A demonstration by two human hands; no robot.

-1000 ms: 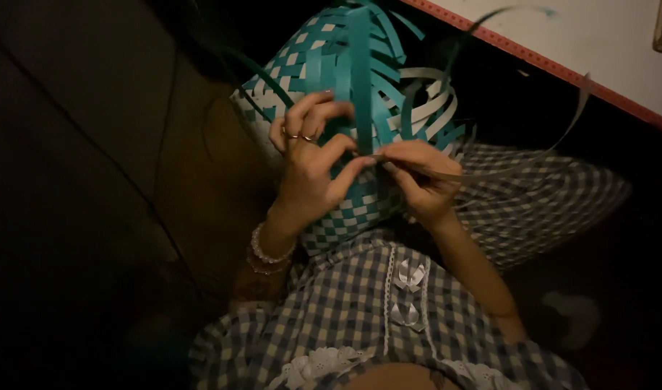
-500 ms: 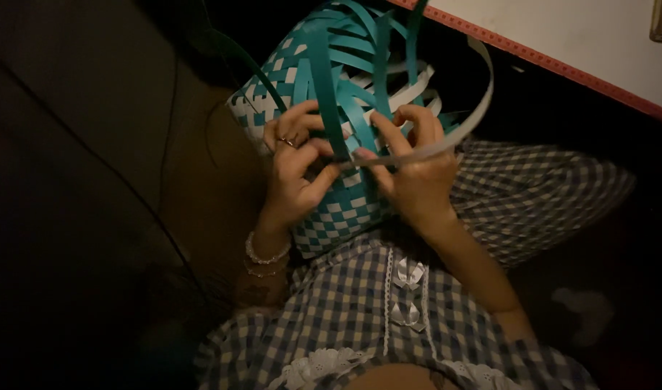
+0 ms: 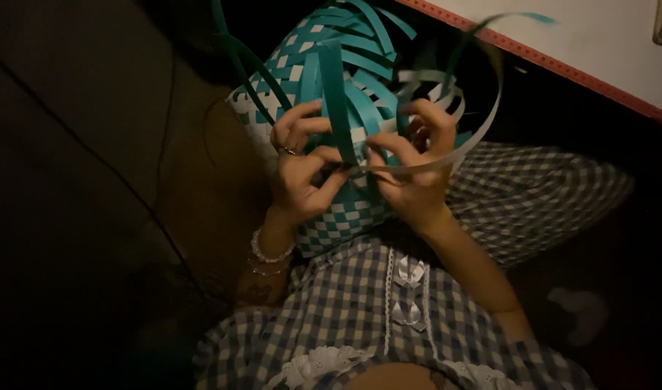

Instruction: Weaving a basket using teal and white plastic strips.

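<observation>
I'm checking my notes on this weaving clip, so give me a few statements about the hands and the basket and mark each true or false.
1. Both hands are on the basket. True.
2. The basket is woven of red and black strips. False: the strips are teal and white.
3. The left hand wears a ring, with bead bracelets on its wrist. True.
4. The right hand holds scissors. False: its fingers pinch a pale strip that loops up over the basket.
5. The basket stands on the white table. False: it rests on the person's lap, against the checked dress.
</observation>
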